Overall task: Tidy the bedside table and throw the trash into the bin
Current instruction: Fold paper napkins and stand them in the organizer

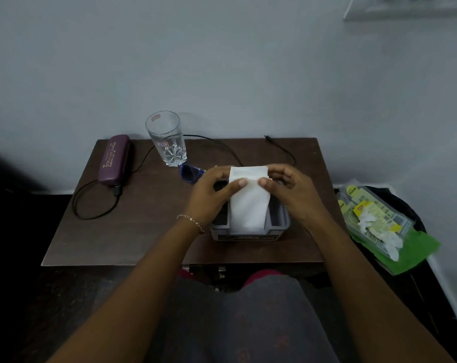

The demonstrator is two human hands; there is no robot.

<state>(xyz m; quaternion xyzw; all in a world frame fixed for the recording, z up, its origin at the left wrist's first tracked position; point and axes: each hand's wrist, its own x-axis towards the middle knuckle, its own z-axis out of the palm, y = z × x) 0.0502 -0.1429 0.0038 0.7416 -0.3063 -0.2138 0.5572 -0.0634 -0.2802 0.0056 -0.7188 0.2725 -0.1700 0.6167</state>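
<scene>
I see left hand [209,195] and right hand [293,192] pinching top of folded tissue [249,205] over grey holder [279,226]. My worry: limp sheet could buckle, miss slot; wrist could nudge sunglasses [189,172], glass [167,140].

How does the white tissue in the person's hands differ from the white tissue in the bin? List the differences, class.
The held tissue is flat and smooth; the binned tissue is crumpled. The held tissue stands upright, its lower end in the grey holder; the binned tissue lies on wrappers in the bin. The left hand and right hand pinch the held tissue's top edge; no hand touches the binned tissue. Both are white.
</scene>
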